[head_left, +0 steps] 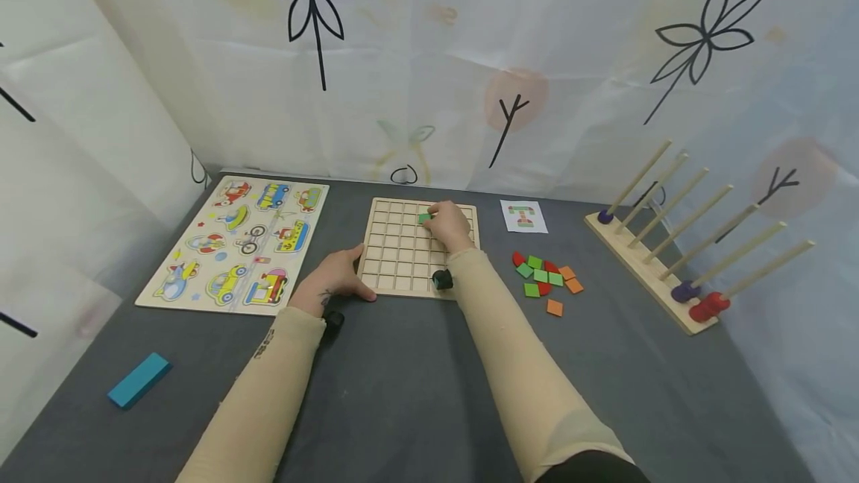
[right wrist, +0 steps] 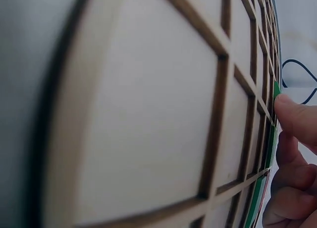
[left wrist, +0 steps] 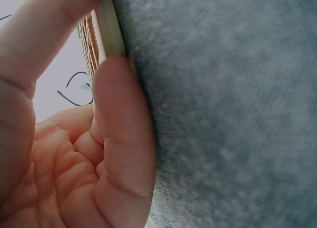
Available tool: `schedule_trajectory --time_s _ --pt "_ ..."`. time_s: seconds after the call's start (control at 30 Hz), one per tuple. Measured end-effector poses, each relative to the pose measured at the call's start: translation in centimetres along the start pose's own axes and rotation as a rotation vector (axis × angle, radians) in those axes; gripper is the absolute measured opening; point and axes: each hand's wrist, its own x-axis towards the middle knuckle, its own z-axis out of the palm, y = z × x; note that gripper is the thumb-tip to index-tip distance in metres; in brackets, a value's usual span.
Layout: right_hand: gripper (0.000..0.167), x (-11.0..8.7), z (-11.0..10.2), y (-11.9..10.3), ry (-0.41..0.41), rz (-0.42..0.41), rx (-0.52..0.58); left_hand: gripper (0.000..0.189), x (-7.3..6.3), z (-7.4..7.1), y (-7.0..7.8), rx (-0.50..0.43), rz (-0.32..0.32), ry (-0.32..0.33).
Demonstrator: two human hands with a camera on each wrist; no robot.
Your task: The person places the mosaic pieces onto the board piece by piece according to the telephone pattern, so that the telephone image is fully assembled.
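A pale wooden grid board (head_left: 396,248) lies on the dark cloth. My left hand (head_left: 338,278) grips its near left corner, with a thumb (left wrist: 121,104) against the edge in the left wrist view. Over the far part of the board, my right hand (head_left: 450,226) has its fingers curled and pinches a green tile (head_left: 424,218) at a cell. In the right wrist view the fingertip meets that green tile (right wrist: 276,90). Another green piece (right wrist: 270,146) and a green piece with a reddish edge (right wrist: 255,203) sit in cells below it, mostly hidden from the head view by the right hand.
Loose green, red and orange pieces (head_left: 555,279) lie right of the board, below a pattern card (head_left: 523,216). A picture puzzle (head_left: 235,244) lies at left, with a blue block (head_left: 139,380) nearer. A wooden peg stand (head_left: 651,267) with several rods stands at right.
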Motion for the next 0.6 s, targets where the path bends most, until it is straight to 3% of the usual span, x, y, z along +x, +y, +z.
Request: schedule_trajectory --time_s 0.4,0.5,0.6 --pt "0.038 -0.04 -0.25 -0.10 -0.018 -0.009 -0.130 0.115 0.21 0.34 0.07 0.004 -0.003 0.002" --pt "0.040 -0.06 -0.34 -0.20 -0.017 -0.026 -0.066 0.115 0.24 0.35 0.01 0.003 -0.009 0.002" --pt "0.041 -0.12 -0.46 -0.24 -0.005 -0.061 0.087 0.115 0.21 0.26 -0.07 0.004 -0.016 0.005"
